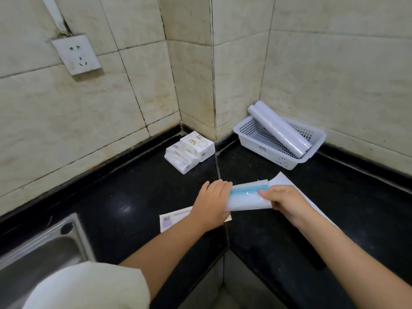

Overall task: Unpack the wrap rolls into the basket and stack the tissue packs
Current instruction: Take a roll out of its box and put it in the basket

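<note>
A pale wrap roll with a blue strip is held level above the black counter. My left hand grips its left end and my right hand grips its right end. A white perforated basket stands in the right corner, with one clear wrap roll lying slantwise in it, one end resting over the back rim. Two or three white tissue packs lie in a loose pile in the wall corner, one leaning on another.
Flat white packaging lies under my right hand, and a printed card with a barcode lies under my left wrist. A steel sink is at the lower left. A wall socket is on the tiles.
</note>
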Tool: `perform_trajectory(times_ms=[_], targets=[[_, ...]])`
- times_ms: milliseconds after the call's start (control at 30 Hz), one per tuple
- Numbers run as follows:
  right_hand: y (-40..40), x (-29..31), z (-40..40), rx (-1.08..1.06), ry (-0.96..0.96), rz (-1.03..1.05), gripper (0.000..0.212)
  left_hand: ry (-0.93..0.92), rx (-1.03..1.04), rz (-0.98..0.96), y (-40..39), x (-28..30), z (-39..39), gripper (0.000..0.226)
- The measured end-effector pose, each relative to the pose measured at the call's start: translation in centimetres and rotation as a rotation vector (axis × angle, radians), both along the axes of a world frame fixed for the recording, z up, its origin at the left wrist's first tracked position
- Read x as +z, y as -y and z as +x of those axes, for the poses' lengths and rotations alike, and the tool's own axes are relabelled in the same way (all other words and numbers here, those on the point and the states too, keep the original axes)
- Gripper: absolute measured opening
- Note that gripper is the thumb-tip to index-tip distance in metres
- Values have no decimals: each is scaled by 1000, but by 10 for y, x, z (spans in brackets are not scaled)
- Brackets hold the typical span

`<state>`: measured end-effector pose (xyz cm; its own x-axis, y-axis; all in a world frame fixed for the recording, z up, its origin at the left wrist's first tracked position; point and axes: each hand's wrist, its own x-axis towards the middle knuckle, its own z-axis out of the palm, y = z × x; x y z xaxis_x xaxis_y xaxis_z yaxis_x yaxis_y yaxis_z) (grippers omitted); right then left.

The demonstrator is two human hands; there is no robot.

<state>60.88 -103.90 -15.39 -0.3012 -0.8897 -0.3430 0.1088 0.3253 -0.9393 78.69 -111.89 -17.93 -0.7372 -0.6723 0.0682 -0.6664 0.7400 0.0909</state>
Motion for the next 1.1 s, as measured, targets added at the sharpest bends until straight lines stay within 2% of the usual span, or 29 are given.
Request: perform_trajectory(times_ms=[100,133,200,233,300,333,367,400,433,500,633,733,800,900,967,1100], targets=[[3,4,4,-33,189,7,41,-65,30,22,3,12,-2,36],[2,5,5,-35,228,23,37,-62,37,46,4,15,-1,30],[-1,5,7,-31,179,55,30,-17,48,74,5,18,1,25],[-3,7,7,-16,28,75,30,14,42,74,6,19,2,25],[-8,12,4,14,-452,71,14,86,22,58,10,23,0,26],[-11,16,2,66,-709,68,27,131,6,44,13,25,-3,28],[-14,21,0,176,-921,61,54,176,-14,26,14,27,-6,29],[-14,24,-2,311,-1056,44,72,207,-43,2,15,32,-12,29],[-13,28,-1,438,-1172,67,81,232,-83,-31,16,37,-19,30],[-7,32,-2,557,-1317,166,79,270,-183,-118,18,47,-41,32],[7,33,-24,466,-1278,316,43,208,-371,-289,15,64,-79,36],[11,29,-54,377,-1300,349,18,157,-414,-303,27,62,-105,46],[16,25,-83,310,-1335,398,14,126,-377,-197,46,55,-129,57],[28,19,-135,208,-1362,472,25,167,-276,-75,87,38,-163,74],[40,14,-170,146,-1329,502,25,153,-189,-25,114,30,-182,66],[71,1,-211,64,-1241,502,19,137,-72,55,160,14,-217,35]])
